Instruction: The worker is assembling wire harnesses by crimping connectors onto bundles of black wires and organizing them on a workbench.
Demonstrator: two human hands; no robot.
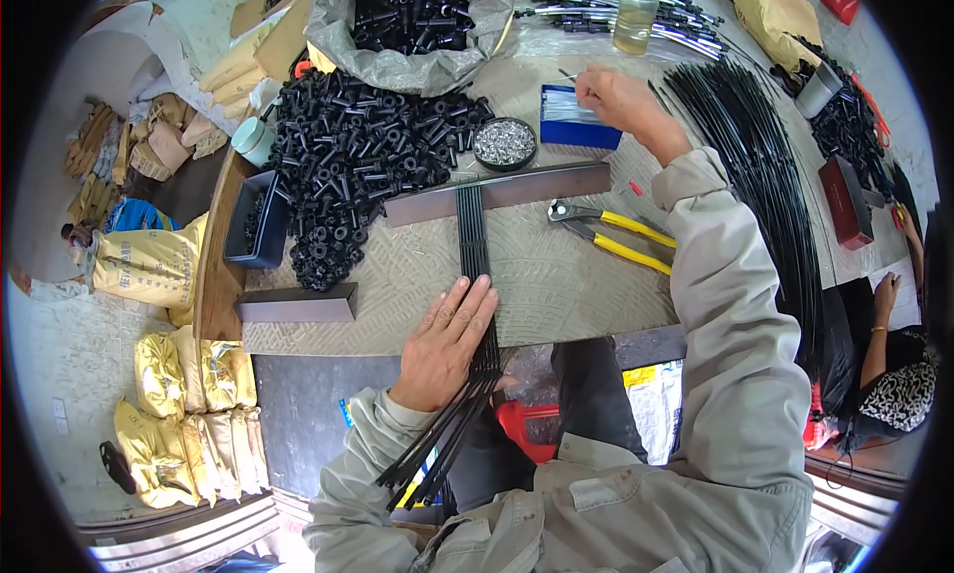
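At the near edge of the bench, the left hand [447,344] lies with straight fingers side by side across a flat row of slim black rods [472,225], pressing them to the top; what seems to be its thumb tip shows at the row's right. The rods' near ends fan out past the edge, over the lap; their far ends meet a long, smooth grey bar [547,187]. A second bar [298,305] sits at the near left corner. The patterned bench top [576,300] shows right of the rods, up to pliers [621,235] with yellow handles and a metal head. To the left, a yellow sack [149,270] on the floor side carries dark printing.

Farther in, a dark blue bin [248,230] stands left of a heap of glossy black ringed parts [348,156]. Beyond the long bar, a round dish [505,144] holds small silvery pieces. Right of it, the right hand [621,101] is over a blue box [579,133] of thin pale strips, fingertips drawn together; whether they grip anything cannot be told. Long black rods [750,156] lie farther right. At the far side stand a woven sack [343,36] and a clear bottle [636,21].
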